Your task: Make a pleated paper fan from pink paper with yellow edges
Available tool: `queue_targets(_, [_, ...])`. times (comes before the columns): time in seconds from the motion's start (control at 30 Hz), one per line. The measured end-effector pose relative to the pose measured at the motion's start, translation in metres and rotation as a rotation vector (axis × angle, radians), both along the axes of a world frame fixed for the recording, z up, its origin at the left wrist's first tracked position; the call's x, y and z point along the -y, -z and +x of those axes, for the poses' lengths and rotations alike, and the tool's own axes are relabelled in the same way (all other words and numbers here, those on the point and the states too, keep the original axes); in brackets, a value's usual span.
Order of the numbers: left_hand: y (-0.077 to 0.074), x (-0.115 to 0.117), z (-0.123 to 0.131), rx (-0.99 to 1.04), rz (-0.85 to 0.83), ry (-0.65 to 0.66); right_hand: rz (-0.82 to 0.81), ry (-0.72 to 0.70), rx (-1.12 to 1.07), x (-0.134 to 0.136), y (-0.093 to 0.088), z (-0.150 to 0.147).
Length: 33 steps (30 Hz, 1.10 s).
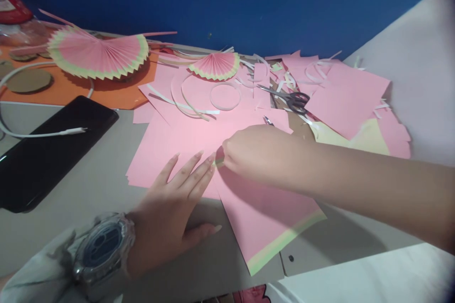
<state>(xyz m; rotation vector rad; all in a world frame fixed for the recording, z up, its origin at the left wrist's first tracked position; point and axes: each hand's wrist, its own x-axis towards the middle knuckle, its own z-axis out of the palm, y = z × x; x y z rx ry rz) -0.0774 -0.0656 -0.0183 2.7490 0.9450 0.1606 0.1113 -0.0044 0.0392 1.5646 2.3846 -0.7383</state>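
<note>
My left hand (174, 208) lies flat with fingers spread, pressing on a pink paper sheet (263, 218) that has a yellow-green edge strip. A grey digital watch (103, 246) sits on that wrist. My right hand (259, 151) reaches in from the right, its fingers pinched on the top edge of the same sheet, just right of my left fingertips. A thin metal tip (268, 120) pokes up behind the right hand; what it belongs to is hidden.
Scissors (291, 99) lie on pink paper scraps behind my hands. Two folded pink paper fans (99, 54) (215, 66) sit at the back, by an orange sheet (71, 87). A black phone (46, 151) with a white cable (46, 133) lies at the left. A blue wall is behind.
</note>
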Motion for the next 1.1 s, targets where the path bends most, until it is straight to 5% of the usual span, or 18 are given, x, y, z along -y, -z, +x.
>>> queue_targets(0.17, [0.001, 0.002, 0.001, -0.02, 0.041, 0.009, 0.024, -0.049, 0.052, 0.014, -0.002, 0.017])
queue_targets(0.6, [0.003, -0.001, -0.002, -0.078, 0.01, 0.039, 0.1, 0.141, -0.086, 0.034, 0.016, 0.023])
queue_targets(1.1, [0.005, 0.001, -0.002, -0.001, 0.03, 0.025, 0.17, 0.039, 0.015, 0.039, 0.031, 0.023])
